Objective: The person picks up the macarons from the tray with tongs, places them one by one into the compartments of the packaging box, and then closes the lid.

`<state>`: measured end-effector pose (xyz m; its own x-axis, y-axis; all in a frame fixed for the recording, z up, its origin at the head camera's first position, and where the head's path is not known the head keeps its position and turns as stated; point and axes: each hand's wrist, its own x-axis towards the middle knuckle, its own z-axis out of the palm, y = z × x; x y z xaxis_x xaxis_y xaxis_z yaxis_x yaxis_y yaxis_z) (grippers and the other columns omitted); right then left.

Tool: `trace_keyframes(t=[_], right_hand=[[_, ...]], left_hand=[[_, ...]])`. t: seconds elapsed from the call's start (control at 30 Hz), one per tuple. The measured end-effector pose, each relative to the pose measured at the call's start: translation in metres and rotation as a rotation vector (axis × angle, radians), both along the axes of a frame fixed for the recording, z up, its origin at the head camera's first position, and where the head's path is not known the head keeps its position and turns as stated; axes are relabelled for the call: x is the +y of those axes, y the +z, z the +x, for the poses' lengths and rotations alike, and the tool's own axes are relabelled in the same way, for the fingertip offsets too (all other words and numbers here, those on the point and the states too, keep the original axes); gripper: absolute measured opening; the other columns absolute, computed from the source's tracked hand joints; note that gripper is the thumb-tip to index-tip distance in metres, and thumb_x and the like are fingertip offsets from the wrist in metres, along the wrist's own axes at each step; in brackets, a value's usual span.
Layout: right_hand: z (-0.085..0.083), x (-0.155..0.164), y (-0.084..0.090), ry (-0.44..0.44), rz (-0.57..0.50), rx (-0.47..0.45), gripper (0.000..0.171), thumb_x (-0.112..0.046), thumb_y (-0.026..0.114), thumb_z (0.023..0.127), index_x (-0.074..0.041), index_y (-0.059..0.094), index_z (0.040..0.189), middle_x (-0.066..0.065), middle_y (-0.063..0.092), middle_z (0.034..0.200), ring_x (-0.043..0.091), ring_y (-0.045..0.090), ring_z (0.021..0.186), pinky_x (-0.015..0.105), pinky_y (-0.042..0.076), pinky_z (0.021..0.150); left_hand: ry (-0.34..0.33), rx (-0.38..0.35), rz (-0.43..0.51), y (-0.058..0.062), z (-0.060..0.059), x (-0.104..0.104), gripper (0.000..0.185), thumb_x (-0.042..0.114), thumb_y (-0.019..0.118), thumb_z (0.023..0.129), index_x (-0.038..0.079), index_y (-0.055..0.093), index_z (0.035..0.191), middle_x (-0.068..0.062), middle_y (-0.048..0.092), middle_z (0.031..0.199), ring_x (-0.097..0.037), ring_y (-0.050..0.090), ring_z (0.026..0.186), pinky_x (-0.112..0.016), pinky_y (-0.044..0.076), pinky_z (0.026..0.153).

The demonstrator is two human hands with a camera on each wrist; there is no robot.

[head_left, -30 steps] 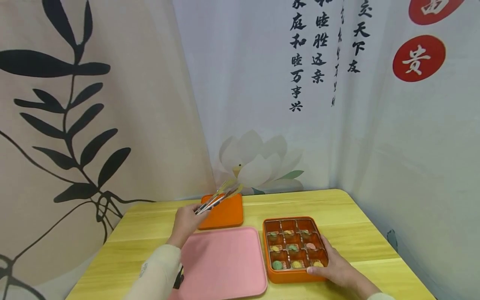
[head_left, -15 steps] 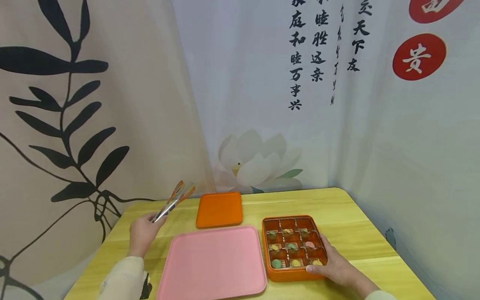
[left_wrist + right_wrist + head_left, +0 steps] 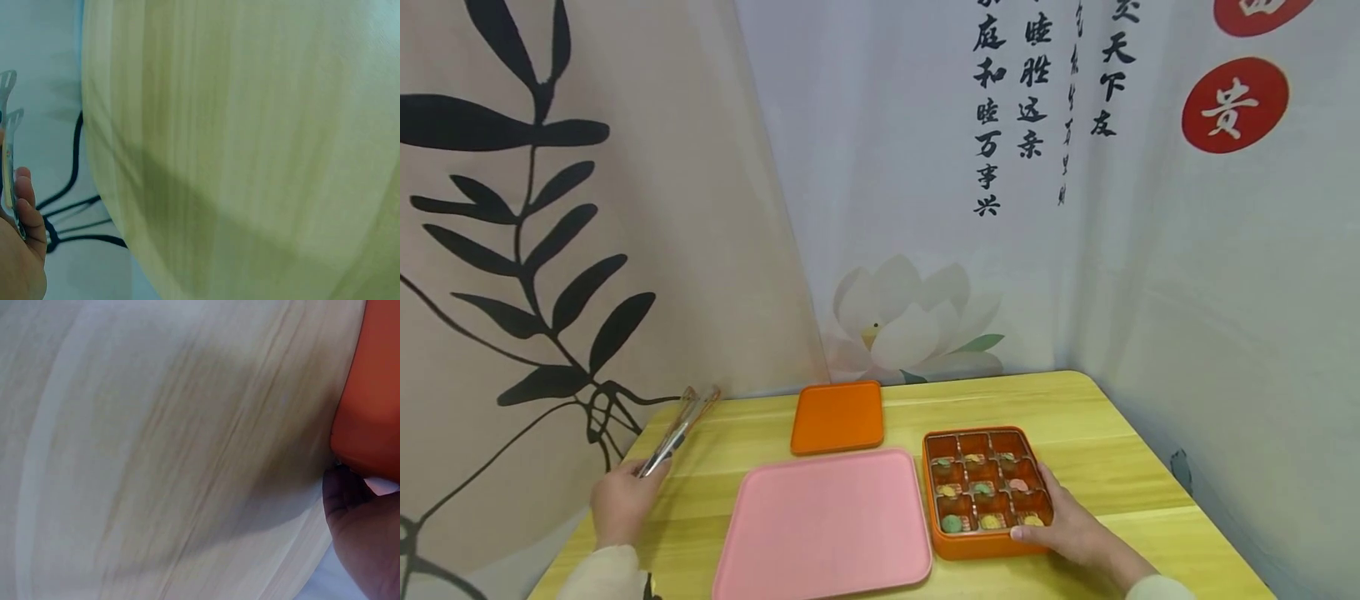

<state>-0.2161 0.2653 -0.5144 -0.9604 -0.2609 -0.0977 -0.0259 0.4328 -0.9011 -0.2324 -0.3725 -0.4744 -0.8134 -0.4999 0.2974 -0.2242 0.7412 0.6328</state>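
One left hand (image 3: 627,502): at the far left, fingers curled round the handle end of the food tongs; best kept loose at the wrist, the squeeze coming from thumb and fingers.
Food tongs (image 3: 674,437): slanting up and away near the left edge of the bench (image 3: 1015,408), tips apart, nothing seen between them; a light pinch should serve, as anything soft could crush.
Pink tray (image 3: 827,525): flat on the bench, between tongs and box; tongs ought to pass well above its rim.
Orange tray (image 3: 838,418): just beyond the pink one; perhaps a lid, I cannot tell.
Orange box (image 3: 977,547): right of the pink tray, nine compartments, with what look like small sweets (image 3: 952,524) in green, yellow and pink; dividers are close, so tips would do best coming straight down, barely spread.
Right hand (image 3: 1071,529): grips the box's near right corner, thumb at the near rim, fingers along the side; steady, gentle pressure should stop skidding.
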Motion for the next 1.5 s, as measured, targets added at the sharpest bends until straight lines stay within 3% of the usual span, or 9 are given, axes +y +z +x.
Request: trace_keyframes(t=[0.23, 0.53, 0.83, 1.1, 1.33, 1.5], right_hand=[[-0.001, 0.0, 0.002, 0.023, -0.006, -0.003, 0.108, -0.025, 0.081, 0.085, -0.01, 0.002, 0.157, 0.028, 0.033, 0.147, 0.039, 0.05, 0.124, 0.059, 0.039, 0.1], [-0.003, 0.001, 0.001, 0.083, -0.069, 0.002, 0.104, -0.021, 0.076, 0.089, -0.008, -0.002, 0.157, 0.031, 0.033, 0.148, 0.039, 0.052, 0.123, 0.057, 0.041, 0.099], [-0.004, 0.002, -0.002, 0.07, -0.051, -0.009, 0.104, -0.022, 0.076, 0.089, -0.007, -0.002, 0.156, 0.032, 0.032, 0.147, 0.04, 0.051, 0.123, 0.056, 0.042, 0.098], [-0.005, 0.005, -0.001, 0.114, -0.084, 0.0, 0.1, -0.02, 0.072, 0.093, -0.007, -0.004, 0.156, 0.03, 0.034, 0.147, 0.037, 0.054, 0.122, 0.047, 0.047, 0.096], [-0.005, 0.006, -0.001, 0.1, -0.079, -0.002, 0.101, -0.019, 0.074, 0.091, -0.005, -0.003, 0.156, 0.031, 0.034, 0.147, 0.037, 0.054, 0.121, 0.052, 0.044, 0.098], [-0.005, 0.003, -0.001, 0.087, -0.07, -0.008, 0.101, -0.02, 0.075, 0.09, -0.007, -0.001, 0.156, 0.031, 0.032, 0.148, 0.037, 0.053, 0.122, 0.055, 0.042, 0.1]], left_hand=[[0.071, -0.063, 0.072, -0.009, 0.006, -0.009, 0.049, 0.028, 0.068, 0.091, -0.017, 0.063, 0.11, -0.034, 0.065, 0.102, -0.044, 0.059, 0.088, -0.057, 0.043, 0.079], [0.064, -0.032, -0.009, -0.022, 0.014, -0.015, 0.045, 0.027, 0.069, 0.09, -0.016, 0.066, 0.103, -0.031, 0.067, 0.093, -0.044, 0.061, 0.08, -0.055, 0.045, 0.075], [0.056, -0.049, -0.018, -0.026, 0.019, -0.016, 0.043, 0.028, 0.069, 0.09, -0.012, 0.067, 0.105, -0.03, 0.068, 0.095, -0.046, 0.062, 0.082, -0.058, 0.045, 0.077], [0.084, -0.069, 0.026, -0.03, 0.013, -0.013, 0.045, 0.029, 0.068, 0.09, -0.013, 0.066, 0.108, -0.031, 0.067, 0.102, -0.048, 0.061, 0.09, -0.058, 0.044, 0.081], [0.113, -0.02, 0.016, -0.032, 0.015, -0.007, 0.045, 0.027, 0.068, 0.088, -0.015, 0.066, 0.102, -0.031, 0.067, 0.093, -0.05, 0.06, 0.084, -0.058, 0.045, 0.077], [0.142, -0.03, 0.061, -0.033, 0.018, -0.004, 0.045, 0.027, 0.066, 0.09, -0.016, 0.065, 0.105, -0.032, 0.066, 0.094, -0.049, 0.06, 0.086, -0.059, 0.044, 0.079]])
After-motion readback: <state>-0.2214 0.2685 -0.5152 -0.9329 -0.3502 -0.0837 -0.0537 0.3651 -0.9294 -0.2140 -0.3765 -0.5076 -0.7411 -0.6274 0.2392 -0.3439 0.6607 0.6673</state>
